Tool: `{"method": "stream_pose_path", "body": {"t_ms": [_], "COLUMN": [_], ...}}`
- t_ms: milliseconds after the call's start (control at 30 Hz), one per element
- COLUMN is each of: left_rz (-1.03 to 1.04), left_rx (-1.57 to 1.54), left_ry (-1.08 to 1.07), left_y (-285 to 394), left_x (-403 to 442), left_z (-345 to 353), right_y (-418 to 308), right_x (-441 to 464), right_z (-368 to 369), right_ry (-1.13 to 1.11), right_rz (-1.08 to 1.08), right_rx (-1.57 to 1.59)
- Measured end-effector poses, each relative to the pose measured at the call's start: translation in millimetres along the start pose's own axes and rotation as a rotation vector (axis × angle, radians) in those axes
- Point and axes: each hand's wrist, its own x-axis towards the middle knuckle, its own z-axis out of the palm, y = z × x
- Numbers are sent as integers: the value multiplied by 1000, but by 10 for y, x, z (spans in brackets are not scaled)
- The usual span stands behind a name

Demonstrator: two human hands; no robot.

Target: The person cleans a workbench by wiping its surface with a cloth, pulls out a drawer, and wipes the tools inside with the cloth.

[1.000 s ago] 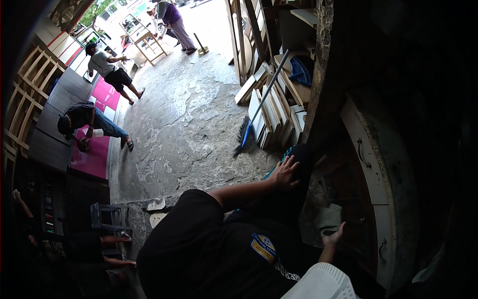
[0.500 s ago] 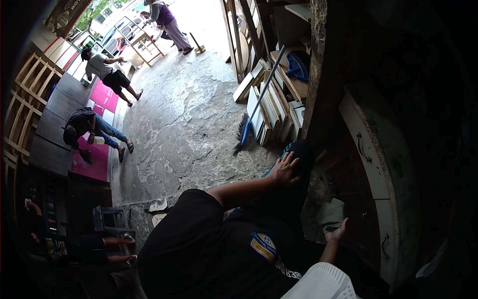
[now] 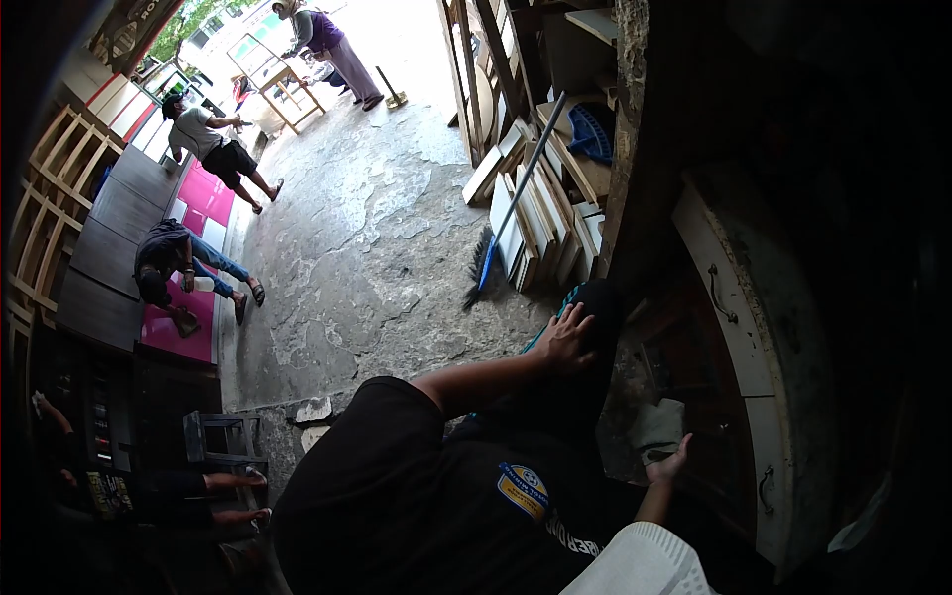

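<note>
My left hand [image 3: 568,340] rests with spread fingers on my raised knee [image 3: 598,297], which is covered by dark trousers with a teal stripe. Below and to the right, my right hand [image 3: 670,463] is turned partly palm up, its thumb extended and nothing visible in it. Around that arm is a white sleeve [image 3: 640,567] with a ribbed cuff. A crumpled grey-green piece, perhaps cloth [image 3: 658,426], lies just beyond the right hand; whether they touch I cannot tell.
A blue-handled broom [image 3: 508,213] leans on stacked boards [image 3: 543,223]. White drawer fronts [image 3: 729,307] stand at right. One person [image 3: 164,258] bends over a pink panel [image 3: 203,327]; others [image 3: 213,139] stand farther off. A small stool [image 3: 223,436] is at left.
The bending person's hand with a cloth-like piece has moved across the pink panel. The far person in a purple vest stands more upright. My hands stay almost still.
</note>
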Motion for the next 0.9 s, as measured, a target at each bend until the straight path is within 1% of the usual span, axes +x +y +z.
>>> {"method": "stream_pose_path", "body": {"t_ms": [300,367,700,800,900], "left_rz": [2,6,11,10,10], "left_rx": [8,13,1,4,3], "left_ry": [9,15,15,8,3], "left_y": [-42,-34,-11,-9,-4], "left_x": [15,13,-4,-7,-1], "left_z": [65,54,13,7,-3], "right_y": [-19,-11,-2,-13,-13], "right_x": [-5,10,20,-6,-1], "right_z": [18,-11,-42,-9,-27], "right_ry": [1,-42,-57,-15,-46], "right_rz": [20,23,-2,6,5], "right_rx": [-4,14,11,6,-1]}}
